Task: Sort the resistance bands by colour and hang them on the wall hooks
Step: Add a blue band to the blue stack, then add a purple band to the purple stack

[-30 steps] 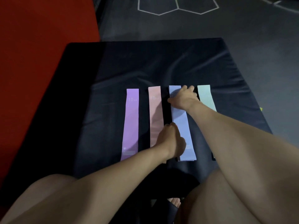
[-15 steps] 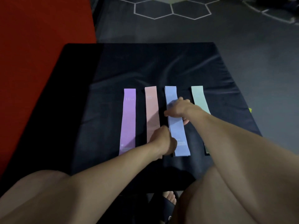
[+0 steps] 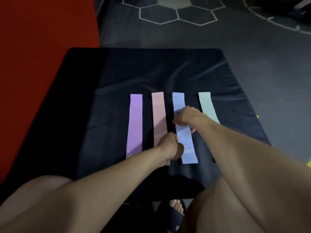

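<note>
The right hand (image 3: 186, 117) pinched the blue band (image 3: 184, 132); the left hand (image 3: 170, 146) held its edge. It looked soft, light and floppy, best held at one end.

Probably a gym or fitness studio, though the light is dim: dark rubber flooring (image 3: 252, 52) carries white hexagon agility markings (image 3: 176, 13) beyond a black padded mat (image 3: 151, 68), with a red floor section (image 3: 42, 56) left of that mat.

Bands: purple band (image 3: 135, 125), pink band (image 3: 158, 118), blue band (image 3: 186, 140), mint band (image 3: 207, 106). Black mat (image 3: 151, 73); red floor (image 3: 42, 64) beside grey floor (image 3: 252, 47) with white hexagon lines (image 3: 176, 14).
</note>
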